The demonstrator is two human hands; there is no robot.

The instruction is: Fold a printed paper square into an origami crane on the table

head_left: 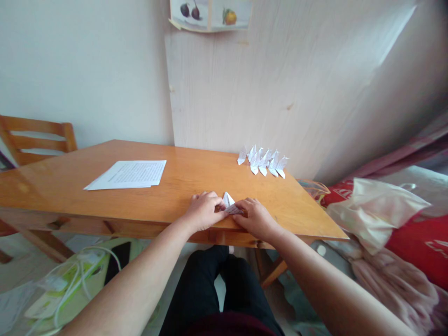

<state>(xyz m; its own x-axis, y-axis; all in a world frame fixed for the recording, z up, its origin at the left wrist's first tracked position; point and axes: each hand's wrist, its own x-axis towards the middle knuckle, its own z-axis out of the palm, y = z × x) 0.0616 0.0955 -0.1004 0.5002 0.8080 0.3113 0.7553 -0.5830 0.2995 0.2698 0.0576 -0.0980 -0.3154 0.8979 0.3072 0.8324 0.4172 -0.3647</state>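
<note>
Where a pale wall (105,70) forms the background, a wooden desk (189,172) stands with its far edge toward it. A wooden chair (38,135), partly in view, stands beyond the desk's left edge; a red bag (416,254) and a smaller white bag (371,210) lie beyond the right edge. A stack of printed sheets (129,175) lies on the left half, well in from the near edge. A cluster of folded paper pieces (264,161) stands in rows near the far right corner. At the near edge, right of its middle, the left hand (205,210) and right hand (257,217) meet, each with thumb and fingers drawn together. Smallest is the folded paper (228,200) between them, its pointed tip toward the far edge, pinched at its left and right sides; the pressure cannot be told.
</note>
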